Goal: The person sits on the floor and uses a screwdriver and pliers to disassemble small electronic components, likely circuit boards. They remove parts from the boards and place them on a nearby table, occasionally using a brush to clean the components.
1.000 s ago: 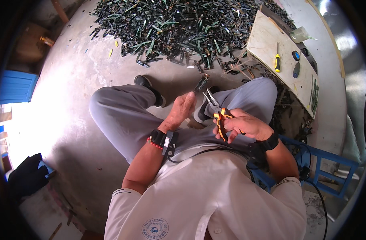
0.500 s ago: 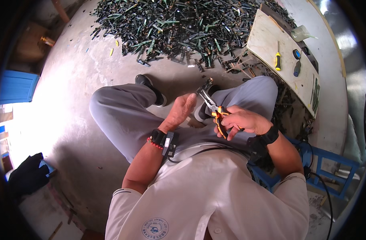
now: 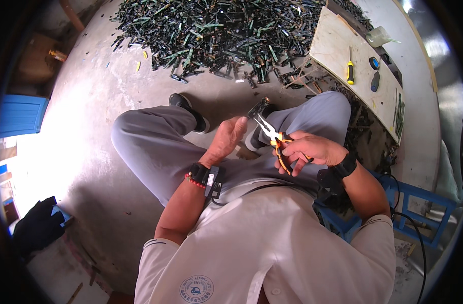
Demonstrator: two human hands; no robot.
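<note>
My left hand (image 3: pixel 227 138) is closed, pinching one end of a small dark electronic strip (image 3: pixel 257 107) that points up and to the right. A brownish bit shows at the strip's far end. In my right hand (image 3: pixel 312 150) is a pair of long-nose pliers (image 3: pixel 280 142) with orange and black handles, the fingers wrapped round the grips. The plier tips sit close beside the strip, just right of my left fingertips, and the jaws look parted. Whether the tips touch the strip I cannot tell.
A large heap of similar dark strips (image 3: pixel 216 40) covers the floor ahead. At right, a pale board (image 3: pixel 338 48) holds a yellow screwdriver (image 3: pixel 350 73), a dark-handled tool (image 3: pixel 375 81), a blue-and-black roll (image 3: pixel 374 63) and a clear plastic container (image 3: pixel 377 37). A blue frame (image 3: pixel 419 210) stands beside me.
The pliers have shifted slightly down and right, and their jaws and handles look wider apart. My left hand keeps its grip on the strip, nearly in place.
</note>
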